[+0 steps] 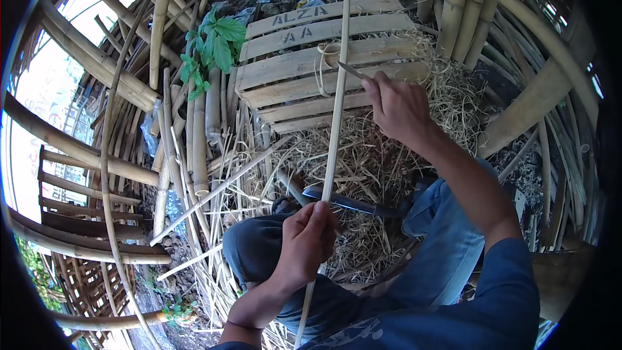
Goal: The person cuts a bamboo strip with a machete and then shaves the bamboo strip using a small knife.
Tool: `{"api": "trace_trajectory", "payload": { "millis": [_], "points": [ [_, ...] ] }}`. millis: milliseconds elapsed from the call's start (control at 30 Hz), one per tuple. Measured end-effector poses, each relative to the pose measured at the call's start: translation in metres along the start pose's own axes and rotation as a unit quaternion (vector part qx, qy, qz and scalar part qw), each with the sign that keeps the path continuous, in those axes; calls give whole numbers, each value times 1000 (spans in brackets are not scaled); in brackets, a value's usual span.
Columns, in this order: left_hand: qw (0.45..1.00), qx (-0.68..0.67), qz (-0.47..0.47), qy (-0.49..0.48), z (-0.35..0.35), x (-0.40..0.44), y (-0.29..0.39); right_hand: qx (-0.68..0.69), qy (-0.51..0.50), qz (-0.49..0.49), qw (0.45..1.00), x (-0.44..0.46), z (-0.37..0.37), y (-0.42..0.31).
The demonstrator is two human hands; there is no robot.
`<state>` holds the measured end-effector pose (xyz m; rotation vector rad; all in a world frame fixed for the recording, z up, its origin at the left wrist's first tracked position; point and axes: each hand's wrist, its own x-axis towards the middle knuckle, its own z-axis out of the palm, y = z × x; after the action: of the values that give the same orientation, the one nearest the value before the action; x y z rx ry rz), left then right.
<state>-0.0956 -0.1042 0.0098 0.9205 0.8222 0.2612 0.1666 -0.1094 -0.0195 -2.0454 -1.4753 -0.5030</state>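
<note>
A long pale bamboo strip [337,110] runs upright through the middle of the view, from over the wooden crate down to the lap. My left hand [309,240] is closed around its lower part, above the knees. My right hand [402,105] is closed on a knife, whose narrow blade [352,70] points left and reaches the strip's upper part. A thin curled shaving [319,71] hangs beside the strip over the crate. The knife's handle is mostly hidden in the fingers.
The slatted wooden crate [278,65] lies ahead, with shavings [453,91] heaped around it. A dark curved tool [353,203] lies between the legs. Bamboo poles [199,136] and a green plant [219,42] stand left; thick bamboo [528,110] slants at right.
</note>
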Motion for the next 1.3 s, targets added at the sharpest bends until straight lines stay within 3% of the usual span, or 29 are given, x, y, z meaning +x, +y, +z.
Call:
{"api": "trace_trajectory", "payload": {
  "millis": [100, 200, 267, 400, 567, 633, 667, 867, 900, 1000, 1033, 1133, 1300],
  "points": [
    [1000, 15, 14, -8, -5, 2, -2, 20, 11, -9, 1000, -5, -1, -7],
    [1000, 2, 11, 2, -6, 5, -3, 95, -55, -37, 993, -26, 1, -29],
    [998, 21, 51, 30, -6, 6, -1, 136, -8, -128, 982, -41, 1, -48],
    [998, 12, 59, 28, -2, 3, 0, 130, -8, -103, 986, -33, -1, -38],
    [996, 59, 55, 25, -2, 3, 2, 92, 47, -140, 985, -26, -3, -26],
    [997, 57, 45, 23, 1, -2, 2, 77, -55, -39, 995, -15, -3, -14],
    [998, 53, 41, 19, 2, -3, 2, 76, -55, -38, 995, -14, -2, -10],
    [996, 64, 60, 29, 0, -1, 1, 81, 80, -128, 985, -27, 7, -22],
    [996, 67, 56, 34, 0, -3, 1, 88, 3, -97, 991, -24, 5, -17],
    [992, 84, 84, 51, 3, -3, 0, 66, 49, -107, 991, -14, 3, -13],
    [991, 89, 81, 55, 2, -3, -2, 103, -15, -81, 991, -20, 9, -16],
    [987, 112, 98, 60, -3, 0, -5, 70, 75, -137, 985, -30, 12, -19],
    [984, 120, 118, 62, -2, 1, -5, 7, 32, -129, 991, -12, 11, 1]
  ]
}}
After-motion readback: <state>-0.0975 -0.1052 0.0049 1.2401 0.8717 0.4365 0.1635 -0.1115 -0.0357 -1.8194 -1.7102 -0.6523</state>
